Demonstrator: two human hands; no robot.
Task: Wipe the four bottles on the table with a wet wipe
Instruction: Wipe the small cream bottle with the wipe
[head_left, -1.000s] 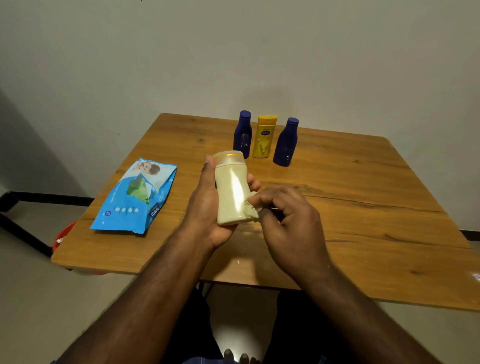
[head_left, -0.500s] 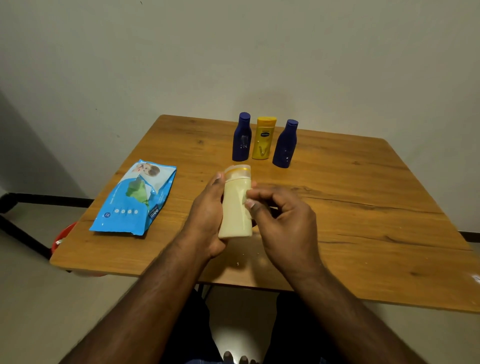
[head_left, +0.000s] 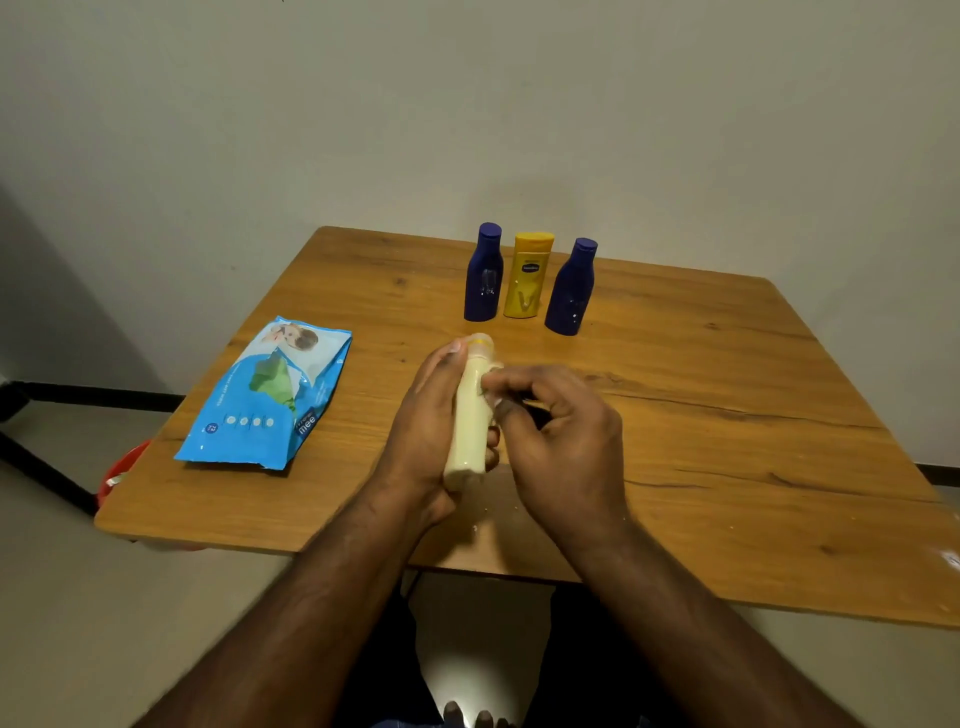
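Note:
My left hand grips a cream bottle with a yellow-banded cap, held above the wooden table near its front edge. Curled fingers of my right hand press a small wad of white wet wipe against the bottle's upper right side. Most of the wipe is hidden under those fingers. Standing in a row at the back of the table are a dark blue bottle, a yellow bottle and a second dark blue bottle.
A blue wet wipe pack lies flat on the table's left part. A red object shows on the floor below the left table edge. A wall stands close behind the table.
The cream bottle has turned in my left hand, so it now shows a narrower side. My right hand with the wipe has slid from the bottle's base up toward the cap.

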